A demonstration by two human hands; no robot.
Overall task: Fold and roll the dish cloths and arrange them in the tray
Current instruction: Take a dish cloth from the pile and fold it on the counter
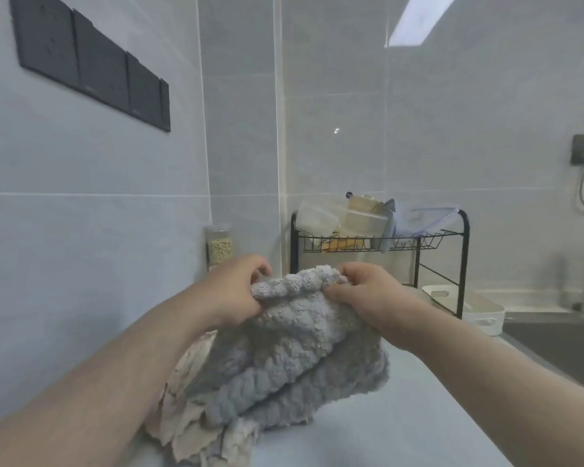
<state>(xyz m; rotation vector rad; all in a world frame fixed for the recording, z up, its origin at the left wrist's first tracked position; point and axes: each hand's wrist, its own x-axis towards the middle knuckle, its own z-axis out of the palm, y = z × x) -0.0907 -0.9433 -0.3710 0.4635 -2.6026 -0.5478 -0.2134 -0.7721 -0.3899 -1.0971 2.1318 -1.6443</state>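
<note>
Right at the bottom, closest to us, we've got a rumpled beige cloth (186, 423) lying on the pale table (418, 426), partly tucked under the left forearm. On top of it sits the fluffy grey dish cloth (284, 352), bunched in thick folds with its lower part resting on the beige one and its upper edge lifted off the pile.

And up at that top edge we see both hands at work! The left hand (236, 291) has its fingers (262, 264) curled over the left end of the edge, thumb underneath, pinching the fabric. The right hand (368, 298) mirrors it at the right end, fingers (348, 271) clenched on the grey pile, so we have the cloth gripped at two points close together.

Further back on the right, we spot the white tray (493, 311) standing on the table just beside the steel sink (560, 342), partly behind a leg of the black wire rack (467, 237). We cannot tell what is in it. The rack's upper shelf holds plastic containers (361, 217). Left of it, against the tiled wall, stands a clear jar (220, 246) of pale grains, and high on the left wall runs a row of dark sockets (91, 67).
</note>
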